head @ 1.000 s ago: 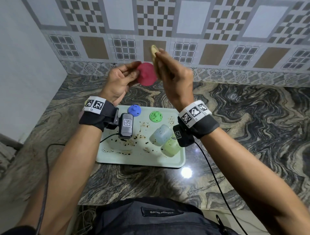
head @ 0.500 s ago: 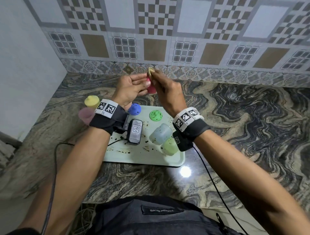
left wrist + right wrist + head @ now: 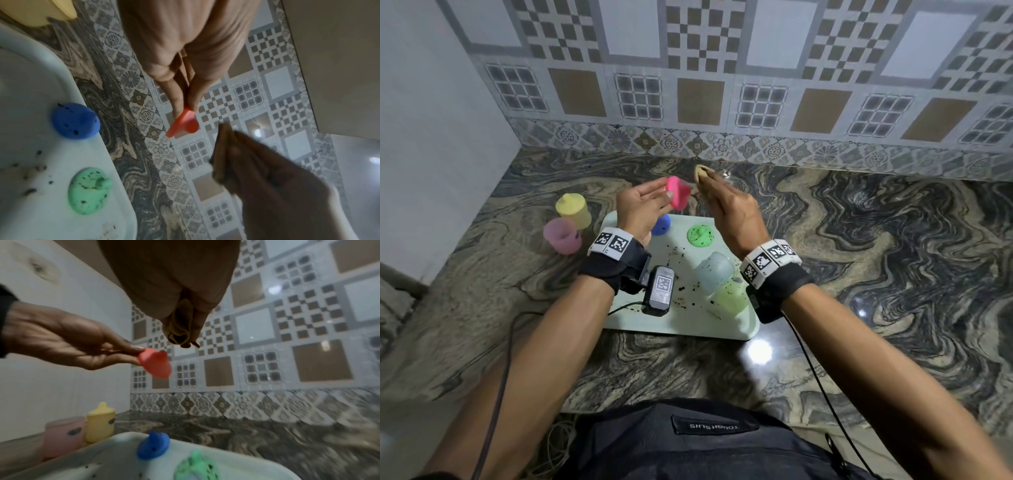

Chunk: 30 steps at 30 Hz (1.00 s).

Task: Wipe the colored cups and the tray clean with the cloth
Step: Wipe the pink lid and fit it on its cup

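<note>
My left hand pinches a pink spouted lid by its edge, held in the air above the tray's far rim. My right hand grips a folded yellowish cloth just right of the lid, a small gap between them. Below lies the pale green tray, speckled with dark crumbs. On it sit a blue lid, a green lid, and a pale blue cup and light green cup lying on their sides.
A yellow cup with its lid on and an open pink cup stand on the marble counter left of the tray. The tiled wall rises behind, a plain wall on the left. Cables trail off both wrists.
Both hands have come down from in front of the wall to just above the tray's far edge. The cloth has drawn away from the pink lid, which the left hand now holds alone.
</note>
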Tool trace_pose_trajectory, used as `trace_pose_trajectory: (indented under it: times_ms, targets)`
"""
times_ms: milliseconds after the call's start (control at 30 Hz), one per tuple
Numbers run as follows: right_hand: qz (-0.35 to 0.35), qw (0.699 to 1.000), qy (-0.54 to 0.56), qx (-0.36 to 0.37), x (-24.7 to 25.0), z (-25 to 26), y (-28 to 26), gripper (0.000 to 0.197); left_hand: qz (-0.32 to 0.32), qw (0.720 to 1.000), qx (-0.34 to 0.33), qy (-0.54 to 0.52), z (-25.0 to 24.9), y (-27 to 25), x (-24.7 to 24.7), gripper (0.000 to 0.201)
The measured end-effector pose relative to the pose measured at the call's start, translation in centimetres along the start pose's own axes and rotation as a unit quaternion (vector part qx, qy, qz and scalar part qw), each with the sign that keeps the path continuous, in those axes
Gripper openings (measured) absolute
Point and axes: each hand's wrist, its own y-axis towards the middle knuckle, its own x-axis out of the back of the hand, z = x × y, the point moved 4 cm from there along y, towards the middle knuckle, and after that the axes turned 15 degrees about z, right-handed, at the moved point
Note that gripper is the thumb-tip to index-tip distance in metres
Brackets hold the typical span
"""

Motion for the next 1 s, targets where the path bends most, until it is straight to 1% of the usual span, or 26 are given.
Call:
trace_pose_trajectory:
  times_ms: [33, 100, 200, 267, 300, 333, 400, 433, 467, 533, 600, 700, 833, 933, 1000]
  targets:
    - [0.003, 1.0, -0.002, 0.007, -0.3, 0.7, 0.5, 0.045, 0.008, 1.0, 0.001, -0.004, -0.1, 0.0, -0.5, 0.038]
    - [0.035, 0.999, -0.014, 0.011, -1.3, 2.0, 1.1, 0.051, 0.02, 1.0, -0.006, -0.023, -0.5, 0.1, -1.4, 0.037]
    - [0.076, 0.996, -0.04, 0.022, -2.6, 1.8, 0.8, 0.05, -0.003, 0.999, -0.02, -0.04, -1.5, 0.2, -0.9, 0.037]
    - [0.122, 0.99, -0.067, 0.028, -2.8, 1.2, 0.2, 0.042, -0.025, 0.997, -0.028, -0.068, -1.8, 0.4, 0.5, 0.04]
    - [0.129, 0.991, -0.047, 0.004, -2.4, 0.8, 0.2, 0.033, -0.027, 0.996, -0.028, -0.077, -1.9, 0.5, 1.0, 0.042]
    - [0.114, 0.993, -0.012, -0.037, -1.7, 0.2, 0.2, 0.028, -0.022, 0.996, -0.025, -0.082, -1.9, 0.5, 1.2, 0.042]
    - [0.045, 0.991, 0.057, -0.11, -0.6, -0.6, 0.7, 0.031, -0.002, 0.996, -0.018, -0.09, -1.9, 0.4, 1.2, 0.043]
    - [0.019, 0.99, 0.084, -0.116, -0.1, -0.4, 1.0, 0.032, 0.009, 0.996, -0.018, -0.09, -1.9, 0.3, 1.0, 0.044]
    - [0.013, 0.99, 0.098, -0.096, 0.1, 0.3, 1.3, 0.033, 0.024, 0.996, -0.016, -0.086, -2.0, 0.2, 0.7, 0.043]
    - [0.031, 0.993, 0.112, -0.035, -0.1, 1.7, 1.8, 0.034, 0.059, 0.995, -0.009, -0.075, -2.1, 0.1, 0.0, 0.043]
    - [0.034, 0.992, 0.122, 0.005, -0.5, 2.1, 2.2, 0.037, 0.086, 0.994, 0.0, -0.062, -2.2, 0.0, -0.3, 0.043]
    - [0.027, 0.995, 0.079, 0.054, -1.1, 2.5, 2.1, 0.039, 0.104, 0.992, 0.014, -0.07, -2.5, -0.1, 0.1, 0.041]
    - [0.028, 0.992, 0.098, 0.079, -1.5, 3.0, 2.2, 0.04, 0.132, 0.986, 0.019, -0.097, -2.7, -0.6, 0.9, 0.036]
    - [0.039, 0.987, 0.117, 0.102, -2.3, 3.6, 2.4, 0.041, 0.14, 0.988, 0.01, -0.064, -2.7, -1.2, 1.7, 0.031]
    - [0.039, 0.983, 0.131, 0.119, -2.8, 4.0, 2.6, 0.041, 0.132, 0.99, -0.001, -0.042, -2.9, -1.6, 2.2, 0.027]
